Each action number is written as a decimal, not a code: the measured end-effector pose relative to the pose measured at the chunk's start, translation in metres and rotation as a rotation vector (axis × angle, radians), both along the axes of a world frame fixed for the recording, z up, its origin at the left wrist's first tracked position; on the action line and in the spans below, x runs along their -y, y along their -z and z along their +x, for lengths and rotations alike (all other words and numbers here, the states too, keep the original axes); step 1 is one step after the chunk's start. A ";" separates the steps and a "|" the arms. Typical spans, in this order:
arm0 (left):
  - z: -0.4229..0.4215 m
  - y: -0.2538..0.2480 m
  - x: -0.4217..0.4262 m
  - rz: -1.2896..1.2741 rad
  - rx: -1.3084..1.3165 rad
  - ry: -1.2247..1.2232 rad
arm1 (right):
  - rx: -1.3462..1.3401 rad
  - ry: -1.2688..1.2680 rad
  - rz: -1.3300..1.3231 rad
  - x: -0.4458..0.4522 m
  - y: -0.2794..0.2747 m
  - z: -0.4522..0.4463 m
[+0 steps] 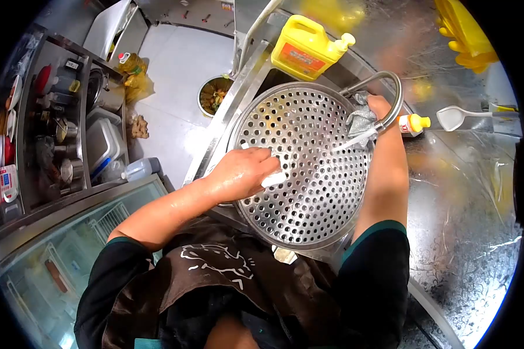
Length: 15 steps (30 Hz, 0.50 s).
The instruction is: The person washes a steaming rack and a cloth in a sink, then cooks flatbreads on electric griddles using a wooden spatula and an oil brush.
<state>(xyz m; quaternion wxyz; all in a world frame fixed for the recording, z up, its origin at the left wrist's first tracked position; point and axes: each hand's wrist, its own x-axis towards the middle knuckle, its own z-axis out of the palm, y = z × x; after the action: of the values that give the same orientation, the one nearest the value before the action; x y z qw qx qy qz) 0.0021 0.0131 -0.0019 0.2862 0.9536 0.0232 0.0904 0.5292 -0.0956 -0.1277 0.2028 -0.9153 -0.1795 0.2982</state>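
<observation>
- Two hands gripped things: the left hand (245, 173) curled around a white pad (273, 178), against the perforated metal tray (305, 200).
- The right hand (380, 107) clasped a grey cloth (361, 120) at the tray's right side.
- The tray lay over the sink (251, 72), under water from a curved tap (399, 93).
- Beyond it stood a yellow jug (304, 49).
</observation>
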 end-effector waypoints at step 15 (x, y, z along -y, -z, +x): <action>0.012 0.009 0.011 -0.001 -0.032 0.057 | -0.049 0.217 0.290 0.012 -0.022 -0.027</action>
<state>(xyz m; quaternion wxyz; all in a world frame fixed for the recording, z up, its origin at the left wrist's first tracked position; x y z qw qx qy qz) 0.0141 0.0024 -0.0105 0.2886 0.9551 0.0008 0.0668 0.5017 -0.1071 -0.1053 0.3678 -0.8830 -0.1158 0.2677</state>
